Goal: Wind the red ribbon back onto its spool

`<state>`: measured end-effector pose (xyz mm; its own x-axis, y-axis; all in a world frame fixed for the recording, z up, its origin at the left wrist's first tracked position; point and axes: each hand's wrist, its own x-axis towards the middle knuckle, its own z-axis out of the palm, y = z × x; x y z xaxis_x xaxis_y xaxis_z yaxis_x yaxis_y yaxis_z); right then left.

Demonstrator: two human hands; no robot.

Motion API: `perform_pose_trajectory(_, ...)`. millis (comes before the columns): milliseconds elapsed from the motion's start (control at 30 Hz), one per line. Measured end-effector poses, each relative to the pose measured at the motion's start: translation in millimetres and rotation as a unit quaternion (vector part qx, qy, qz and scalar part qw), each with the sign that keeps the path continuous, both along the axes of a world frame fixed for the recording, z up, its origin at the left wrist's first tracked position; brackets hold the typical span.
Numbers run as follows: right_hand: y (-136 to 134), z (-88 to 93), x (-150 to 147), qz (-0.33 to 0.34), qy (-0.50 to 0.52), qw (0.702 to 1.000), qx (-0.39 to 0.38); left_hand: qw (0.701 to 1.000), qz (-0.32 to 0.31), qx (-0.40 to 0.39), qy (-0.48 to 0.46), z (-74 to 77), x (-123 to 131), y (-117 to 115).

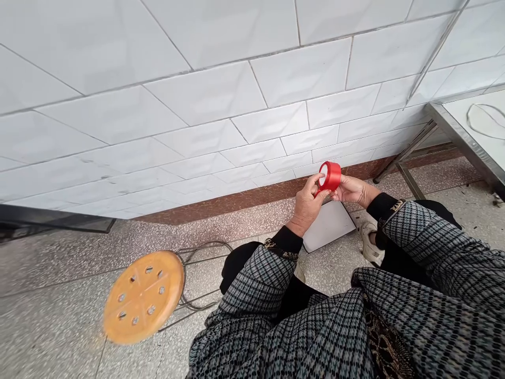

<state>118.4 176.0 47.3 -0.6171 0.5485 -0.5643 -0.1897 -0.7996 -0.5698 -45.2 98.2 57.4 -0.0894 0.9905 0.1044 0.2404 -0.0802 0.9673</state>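
Observation:
A roll of red satin ribbon (332, 176) is held up in front of the tiled wall, its white core facing left. My left hand (307, 208) grips it from the left, with a finger at the core and the thumb below. From the right, my right hand (353, 189) closes on the roll's lower right side; some of its fingertips are hidden behind the ribbon. Below both hands, a flat whitish board or box lid (329, 227) lies on the floor by my feet.
An orange round-seated stool (144, 297) with thin metal legs lies tipped over at left. A metal-framed table (453, 126) stands at right, a loose loop of cord on its top. White tiled wall (221, 116) rises ahead. A dark-edged object (79, 218) is at far left.

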Motion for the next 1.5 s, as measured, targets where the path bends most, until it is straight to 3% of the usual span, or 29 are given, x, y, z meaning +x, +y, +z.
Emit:
perform_pose_trajectory(267,-7.6,5.4,0.3,0.034,-0.009,0.999,0.020,0.988,-0.103,-0.075,-0.089,-3.0,-10.9,4.8)
perform_pose_trajectory(400,-7.1,9.4,2.1,0.066,-0.073,0.988,0.120,0.975,-0.100,-0.095,-0.172,-6.4,-11.6,6.0)
perform_pose_trajectory(467,-5.0,9.1,4.4,0.043,-0.131,0.961,0.239,0.968,-0.096,-0.105,-0.209,-8.3,-13.2,6.0)
perform_pose_trajectory(600,-3.1,5.1,8.5,0.006,-0.225,0.868,0.442,0.958,-0.106,-0.134,-0.232,-11.3,-18.7,5.2)
perform_pose_trajectory(700,-2.9,3.6,8.1,0.016,-0.289,0.817,0.498,0.955,-0.100,-0.146,-0.239,-12.4,-17.5,4.4)
perform_pose_trajectory(800,3.0,4.1,5.6,-0.045,-0.362,0.790,0.492,0.961,-0.043,-0.127,-0.243,-13.2,-9.6,4.2)
perform_pose_trajectory(867,9.7,4.9,4.2,-0.109,-0.372,0.818,0.426,0.964,-0.003,-0.107,-0.242,-13.3,-3.7,4.1)
perform_pose_trajectory(967,15.5,7.1,3.1,-0.162,-0.302,0.898,0.276,0.969,-0.018,-0.094,-0.227,-11.7,1.4,2.9)
perform_pose_trajectory(1133,3.0,15.1,-2.8,-0.145,-0.140,0.975,0.090,0.975,-0.069,-0.090,-0.193,-9.9,0.5,1.7)
perform_pose_trajectory(1333,-9.7,18.0,-8.7,-0.076,-0.035,0.996,-0.028,0.992,-0.039,-0.080,-0.087,-11.5,-2.5,4.3)
perform_pose_trajectory(1500,-5.2,7.0,-3.1,-0.019,-0.023,0.999,0.020,0.998,0.032,-0.046,0.001,-8.8,-2.1,2.2)
